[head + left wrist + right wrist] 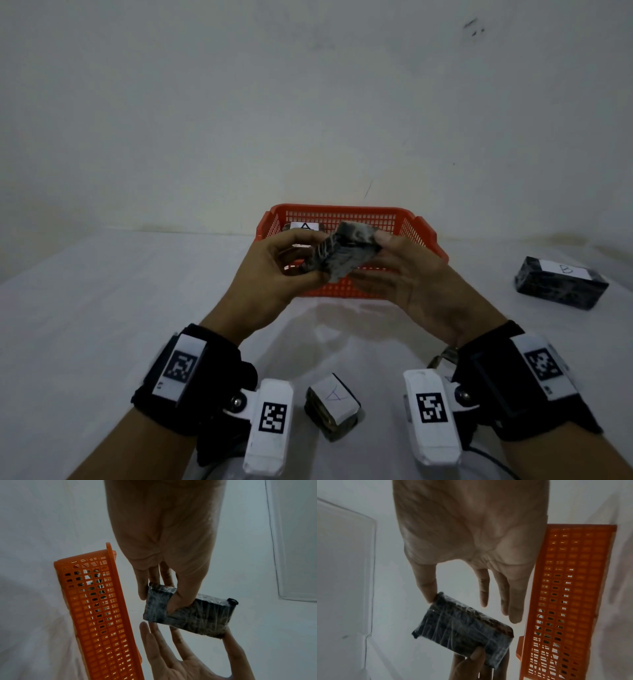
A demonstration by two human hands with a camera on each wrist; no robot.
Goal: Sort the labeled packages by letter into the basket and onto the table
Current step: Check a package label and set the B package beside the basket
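A dark film-wrapped package hangs tilted in front of the orange mesh basket, its label hidden. My left hand pinches its left end between thumb and fingers; the left wrist view shows the thumb lying across the package. My right hand touches the right end with the thumb only. In the right wrist view its fingers are straight and apart from the package. A package marked A lies in the basket. Another A package sits on the table between my wrists.
A package marked B lies on the white table at the right. The basket stands against the pale back wall. A grey panel shows at the left of the right wrist view.
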